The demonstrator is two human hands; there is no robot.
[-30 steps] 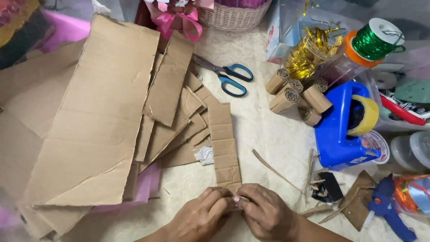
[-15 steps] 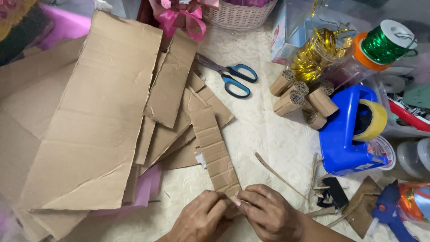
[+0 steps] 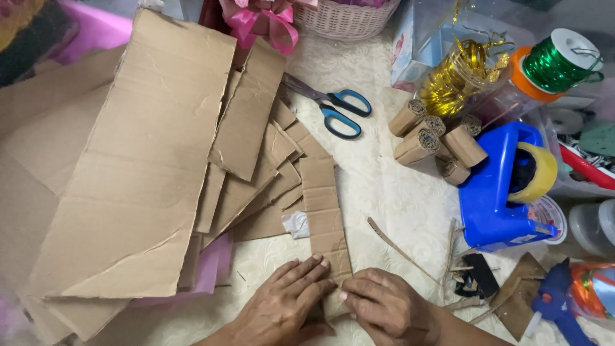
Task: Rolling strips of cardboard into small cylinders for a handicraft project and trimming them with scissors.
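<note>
Cardboard strip point(image 3: 325, 218) under both hands

One head-worn camera looks steeply down onto the cluttered table point(image 3: 384, 192) from close above (the only view); both hands enter from the bottom edge.

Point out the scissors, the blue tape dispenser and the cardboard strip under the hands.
scissors point(image 3: 339, 110), head view, on the blue handles.
blue tape dispenser point(image 3: 490, 192), head view, on its blue body.
cardboard strip point(image 3: 323, 211), head view, on the bare middle above the fingers.
</note>
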